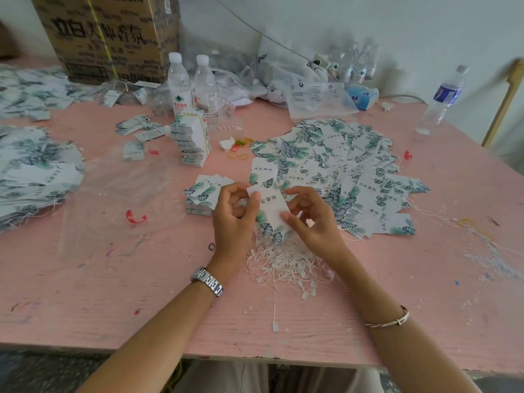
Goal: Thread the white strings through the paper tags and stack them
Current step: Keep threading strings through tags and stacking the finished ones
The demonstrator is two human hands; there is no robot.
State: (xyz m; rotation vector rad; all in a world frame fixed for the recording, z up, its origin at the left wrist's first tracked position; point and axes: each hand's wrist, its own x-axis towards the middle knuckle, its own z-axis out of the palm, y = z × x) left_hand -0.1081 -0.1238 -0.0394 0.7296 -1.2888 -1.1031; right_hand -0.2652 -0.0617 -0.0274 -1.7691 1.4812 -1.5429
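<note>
Progress check, left to right. At the far left of the frame there's a big left pile [37, 171] of leaf-print tags with white string ends poking out along its lower edge, so I'd guess those are done. The far heap [28, 89] above it in the upper left is too blurry to call. Toward the middle, just in front of two bottles [190, 83], stands a tall banded stack [194, 140], which looks finished and bundled to me. A small stack [202, 198] sits just left of the hands. I reckon that's the one being built right now, and it's pretty low.

Now the actual work. The left hand [234, 219] pinches one tag [269, 211] near its upper left corner, thumb on the face, fingers [231, 191] curled behind. The right hand [312, 222] pinches the same tag at its lower right edge. The tag is held up off the pink surface [113, 293], right above the loose strings [289, 262]. I can't tell if a string is in the hole yet, it's too small to see.

Right of the hands is a huge right heap [354, 171] of tags, with a few strings straggling out of its right edge. I can't say whether that lot is waiting or partly done. Going by that and all those strings, I'd say there's plenty left.
</note>
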